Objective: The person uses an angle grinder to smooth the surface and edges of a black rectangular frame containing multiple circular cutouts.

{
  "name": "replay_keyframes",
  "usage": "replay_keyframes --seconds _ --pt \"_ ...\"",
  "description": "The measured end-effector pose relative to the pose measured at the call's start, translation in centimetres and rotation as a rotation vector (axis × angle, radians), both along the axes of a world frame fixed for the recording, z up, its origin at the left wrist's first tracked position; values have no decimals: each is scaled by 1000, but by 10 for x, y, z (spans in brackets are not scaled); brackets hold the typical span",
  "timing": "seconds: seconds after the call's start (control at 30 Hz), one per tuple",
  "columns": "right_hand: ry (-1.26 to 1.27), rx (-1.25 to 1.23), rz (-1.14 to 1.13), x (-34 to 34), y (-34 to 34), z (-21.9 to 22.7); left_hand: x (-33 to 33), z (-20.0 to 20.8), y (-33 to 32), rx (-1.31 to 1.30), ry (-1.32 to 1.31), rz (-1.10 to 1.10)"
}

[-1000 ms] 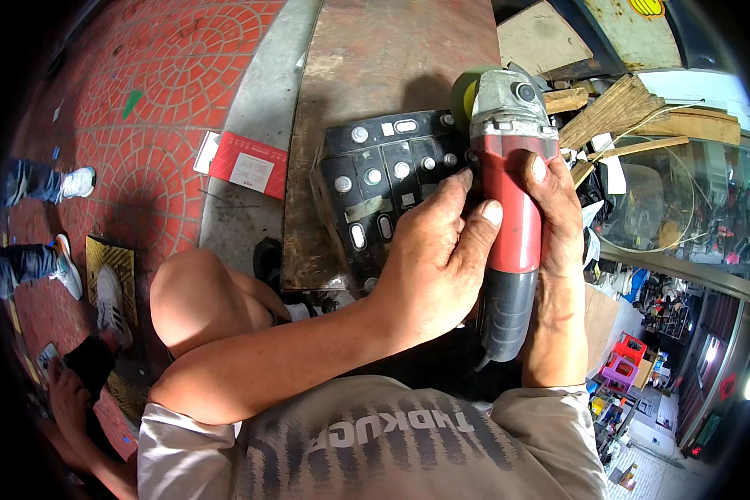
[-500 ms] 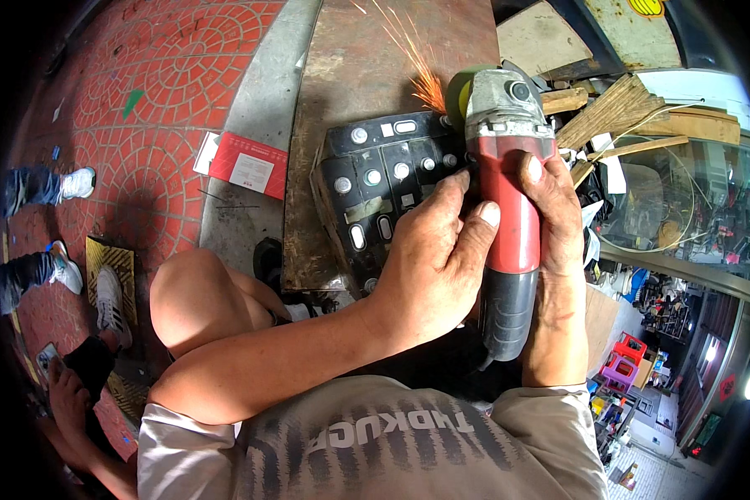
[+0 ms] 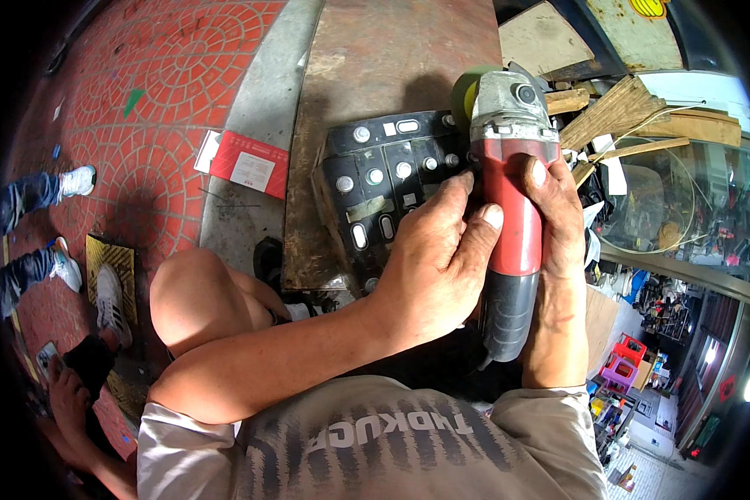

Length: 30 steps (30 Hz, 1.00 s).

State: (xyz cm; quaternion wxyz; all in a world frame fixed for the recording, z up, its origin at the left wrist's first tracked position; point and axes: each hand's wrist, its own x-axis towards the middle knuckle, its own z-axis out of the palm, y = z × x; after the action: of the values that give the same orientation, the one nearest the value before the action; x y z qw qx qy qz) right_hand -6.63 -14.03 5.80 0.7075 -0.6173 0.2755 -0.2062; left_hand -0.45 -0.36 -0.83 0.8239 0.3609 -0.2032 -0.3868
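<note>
Two-handed, with right grip (image 3: 558, 215) clamped around grinder (image 3: 512, 237) and left grip (image 3: 429, 271) of uncertain closure, guide disc (image 3: 463, 97) lightly.

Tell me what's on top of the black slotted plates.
Round silver bolt heads and a pale strip show on the black slotted plates. The left hand and red grinder hide part of their right side; anything there can't be seen.

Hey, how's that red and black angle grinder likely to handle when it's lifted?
The angle grinder probably feels front-heavy, since its silvery head looks like metal. The smooth, rounded red housing may be somewhat slippery and could roll if set down loose. The ribbed black rear likely grips better.
</note>
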Motion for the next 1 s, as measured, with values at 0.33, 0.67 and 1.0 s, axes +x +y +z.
replay_keyframes --seconds 0.33,0.67,1.0 --pt "35 -1 23 3 2 5 1 -4 2 42 -88 41" --pt "9 -3 44 3 1 3 7 8 11 7 -17 -51" --pt "18 -8 -3 3 5 4 3 1 5 1 8 -32"
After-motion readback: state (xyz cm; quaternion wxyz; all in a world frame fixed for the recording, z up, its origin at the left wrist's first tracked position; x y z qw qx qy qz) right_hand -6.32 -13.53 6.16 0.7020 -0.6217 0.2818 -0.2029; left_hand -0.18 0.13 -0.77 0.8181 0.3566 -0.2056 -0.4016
